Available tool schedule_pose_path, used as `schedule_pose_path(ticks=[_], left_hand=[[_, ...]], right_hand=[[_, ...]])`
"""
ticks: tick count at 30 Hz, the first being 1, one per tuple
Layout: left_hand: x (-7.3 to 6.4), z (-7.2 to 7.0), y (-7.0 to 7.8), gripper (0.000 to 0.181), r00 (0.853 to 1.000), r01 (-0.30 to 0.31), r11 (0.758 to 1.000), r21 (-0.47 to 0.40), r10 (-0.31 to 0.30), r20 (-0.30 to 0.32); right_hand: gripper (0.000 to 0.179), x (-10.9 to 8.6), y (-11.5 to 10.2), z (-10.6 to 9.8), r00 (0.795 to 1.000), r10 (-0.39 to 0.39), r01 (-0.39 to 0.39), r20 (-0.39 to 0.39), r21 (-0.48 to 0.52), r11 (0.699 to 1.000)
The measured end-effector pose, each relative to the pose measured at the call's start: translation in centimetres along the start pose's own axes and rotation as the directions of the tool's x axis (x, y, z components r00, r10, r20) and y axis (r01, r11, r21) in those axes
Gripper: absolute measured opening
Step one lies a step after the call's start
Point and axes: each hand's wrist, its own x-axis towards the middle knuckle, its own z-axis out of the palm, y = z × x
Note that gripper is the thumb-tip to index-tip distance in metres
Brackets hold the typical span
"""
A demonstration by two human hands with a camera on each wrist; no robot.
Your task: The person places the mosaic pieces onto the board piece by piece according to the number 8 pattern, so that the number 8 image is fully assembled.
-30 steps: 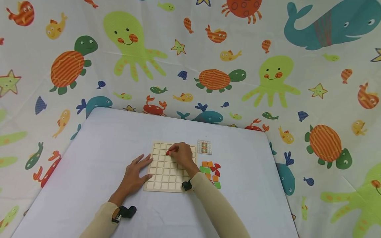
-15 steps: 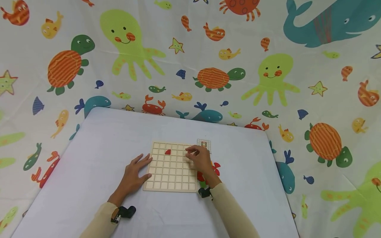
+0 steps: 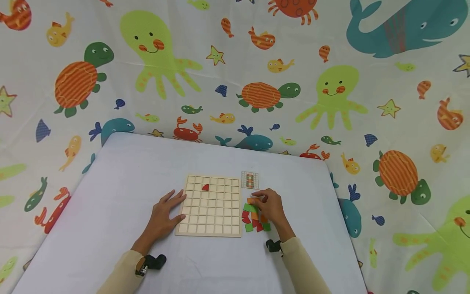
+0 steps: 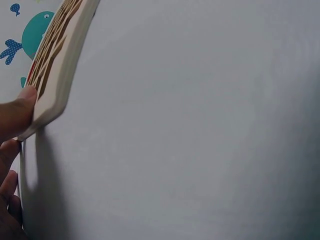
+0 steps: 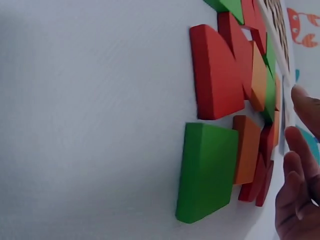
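Left wrist: black camera strapped over the cuff; no brand legible.
Left hand: at nine o'clock of the gridded wooden board; released, not clenched, fingers spread with tips on the side and thumb touching the rim. Judged to be steadying the board against sliding.
Board: flat on the white counter, squarely before the person, presumably so both arms reach every cell.
Red wedge: the only piece seen on the board, just left of twelve o'clock from its centre, second row from the far edge, third column.
Card: at two o'clock, just beside the board; printed grid with a coloured pattern. Likely laid there to be viewed without an arm crossing it. No writing legible.
Loose pieces: red wedges, green and orange squares, clustered between three and four o'clock of the board, apparently for easy reach; no lettering seen.
Right hand: at three o'clock, over the cluster's far side; fingers loosely bent, released, nothing seen between thumb and fingertips.
Right wrist: second black camera; no label legible.
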Motion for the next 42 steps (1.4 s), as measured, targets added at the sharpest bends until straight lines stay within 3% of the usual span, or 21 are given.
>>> schedule_pose_path(ticks=[7, 14, 21, 29, 37, 42], left_hand=[[0.0, 0.1, 0.0, 0.072, 1.000, -0.017, 1.000, 0.005, 0.017, -0.011], [0.0, 0.1, -0.1, 0.072, 0.999, -0.033, 0.999, 0.013, 0.033, -0.031], [0.0, 0.1, 0.0, 0.072, 1.000, -0.017, 1.000, 0.011, 0.017, -0.021], [0.0, -0.2, 0.1, 0.072, 1.000, -0.017, 1.000, 0.011, 0.017, -0.023], [-0.1, 0.0, -0.1, 0.072, 0.999, -0.025, 1.000, 0.002, 0.025, -0.033], [-0.1, 0.1, -0.1, 0.073, 0.999, -0.019, 1.000, 0.003, 0.019, -0.032]], right_hand=[[0.017, 0.3, 0.3, 0.5, 1.000, -0.017, 0.019, 0.025, -0.055, 0.998], [0.015, 0.3, 0.2, 0.7, 0.999, -0.039, 0.039, 0.012, -0.049, 0.998], [0.005, 0.6, 0.2, 1.2, 0.999, -0.007, 0.011, -0.041, 0.096, 0.995], [0.007, 1.6, -2.2, 2.3, 0.996, -0.074, 0.085, -0.054, 0.249, 0.965], [0.010, 3.1, -4.5, 4.6, 0.992, -0.114, 0.125, -0.054, 0.283, 0.951], [0.010, 3.7, -5.9, 6.0, 0.997, -0.075, 0.080, -0.028, 0.308, 0.948]])
